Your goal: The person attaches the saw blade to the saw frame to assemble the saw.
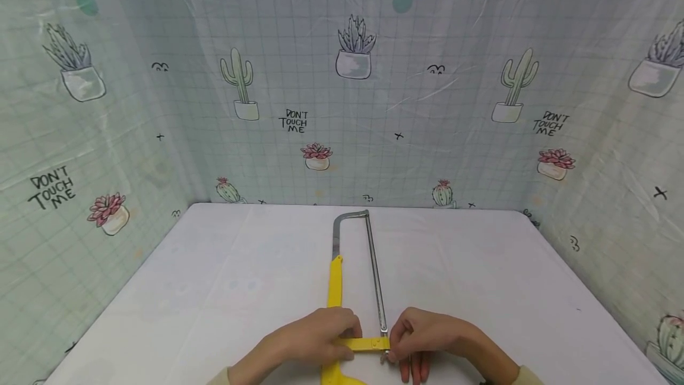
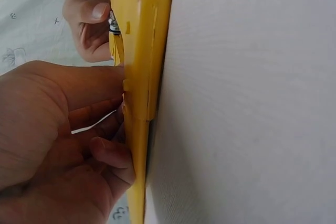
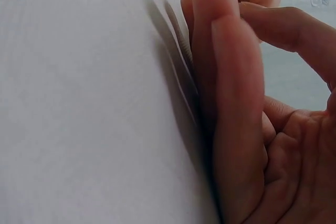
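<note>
The right hand (image 1: 427,334) pinches the near corner of the hacksaw (image 1: 335,290), its thumb just beside a small metal fastener (image 1: 383,357); the left hand (image 1: 315,334) grips the yellow crossbar (image 1: 370,344) where it meets the frame (image 1: 335,272). The saw lies on the white surface (image 1: 481,266), long axis running away from the person, its thin metal blade (image 1: 376,272) ahead of the right hand, the nearer one. Beyond hangs wrinkled cloth (image 1: 417,106), grid-lined and printed with cacti.

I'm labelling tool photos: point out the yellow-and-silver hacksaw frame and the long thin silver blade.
Yellow-and-silver hacksaw frame (image 1: 335,284): head view, yellow side bar.
Long thin silver blade (image 1: 376,272): head view, mid-length.
</note>
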Demonstrator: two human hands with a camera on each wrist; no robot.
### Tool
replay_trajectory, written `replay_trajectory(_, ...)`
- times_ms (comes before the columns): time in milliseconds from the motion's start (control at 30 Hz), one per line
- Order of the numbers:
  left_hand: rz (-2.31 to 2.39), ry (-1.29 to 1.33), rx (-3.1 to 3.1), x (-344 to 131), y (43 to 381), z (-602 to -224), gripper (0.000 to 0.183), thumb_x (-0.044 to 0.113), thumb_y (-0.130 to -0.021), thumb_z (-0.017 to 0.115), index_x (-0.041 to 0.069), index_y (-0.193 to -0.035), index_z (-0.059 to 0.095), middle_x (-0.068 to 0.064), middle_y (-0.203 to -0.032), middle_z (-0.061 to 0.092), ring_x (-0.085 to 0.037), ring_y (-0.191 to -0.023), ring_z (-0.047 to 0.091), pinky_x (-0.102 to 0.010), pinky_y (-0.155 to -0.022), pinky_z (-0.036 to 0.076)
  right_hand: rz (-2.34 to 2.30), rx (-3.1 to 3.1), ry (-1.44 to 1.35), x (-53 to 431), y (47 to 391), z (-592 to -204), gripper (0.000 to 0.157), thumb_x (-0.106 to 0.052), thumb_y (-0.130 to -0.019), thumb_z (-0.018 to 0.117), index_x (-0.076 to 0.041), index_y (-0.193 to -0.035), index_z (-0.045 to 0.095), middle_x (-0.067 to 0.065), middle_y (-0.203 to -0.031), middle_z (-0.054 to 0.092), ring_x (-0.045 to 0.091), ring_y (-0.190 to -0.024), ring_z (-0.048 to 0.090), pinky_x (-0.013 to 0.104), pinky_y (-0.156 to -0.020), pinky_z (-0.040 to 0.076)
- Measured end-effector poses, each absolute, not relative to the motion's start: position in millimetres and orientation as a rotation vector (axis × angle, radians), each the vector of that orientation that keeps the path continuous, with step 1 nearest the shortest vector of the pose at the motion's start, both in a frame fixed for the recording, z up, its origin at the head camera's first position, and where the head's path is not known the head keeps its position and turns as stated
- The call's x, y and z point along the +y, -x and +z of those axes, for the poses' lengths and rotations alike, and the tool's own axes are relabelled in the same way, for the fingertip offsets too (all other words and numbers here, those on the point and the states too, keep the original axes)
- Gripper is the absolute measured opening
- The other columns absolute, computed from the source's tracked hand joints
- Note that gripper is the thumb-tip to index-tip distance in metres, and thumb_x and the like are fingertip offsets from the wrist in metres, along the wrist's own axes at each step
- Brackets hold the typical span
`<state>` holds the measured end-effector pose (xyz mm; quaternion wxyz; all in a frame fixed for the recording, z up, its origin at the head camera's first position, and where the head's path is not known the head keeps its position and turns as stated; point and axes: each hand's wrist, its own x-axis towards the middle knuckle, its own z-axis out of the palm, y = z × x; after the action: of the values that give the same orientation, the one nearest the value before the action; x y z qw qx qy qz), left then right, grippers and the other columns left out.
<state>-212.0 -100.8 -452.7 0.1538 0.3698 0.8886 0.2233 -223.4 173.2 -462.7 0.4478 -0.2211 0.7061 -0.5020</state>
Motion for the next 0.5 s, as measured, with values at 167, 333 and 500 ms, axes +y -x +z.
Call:
replay_trajectory(167, 0.660, -1.054, 2.532, -101.3, 213.8, -452.2, 0.017, 0.024, -0.091, 0.077, 0.024, -0.105, 0.067, 0.020, -0.096, 0.059, 0.004, -0.086, 0.052, -0.020, -0.082, 0.049, -1.251, 1.697, 0.563, 176.0, 225.8, -462.7, 0.012, -0.014, -0.095, 0.070, -0.003, -0.098, 0.074, -0.002, -0.069, 0.073, 0.000, -0.052, 0.065, 0.017, -0.050, 0.052)
replay_trajectory(333, 0.668, -1.040, 2.521, -101.1, 213.8, -452.8, 0.017, 0.024, -0.091, 0.077, 0.025, -0.105, 0.067, 0.020, -0.095, 0.059, 0.004, -0.086, 0.052, -0.020, -0.081, 0.049, -1.237, 1.711, 0.544, 174.4, 226.2, -464.0, 0.009, -0.015, -0.094, 0.072, -0.006, -0.093, 0.073, -0.003, -0.067, 0.073, 0.000, -0.051, 0.064, 0.016, -0.049, 0.051)
replay_trajectory(500, 0.662, -1.051, 2.522, -101.0, 214.2, -454.2, 0.017, 0.024, -0.091, 0.077, 0.025, -0.105, 0.067, 0.020, -0.094, 0.058, 0.004, -0.085, 0.051, -0.019, -0.080, 0.048, -1.232, 1.757, 0.534, 173.3, 225.3, -465.5, 0.011, -0.018, -0.093, 0.073, -0.008, -0.089, 0.072, -0.004, -0.065, 0.072, 0.000, -0.050, 0.063, 0.015, -0.048, 0.050)
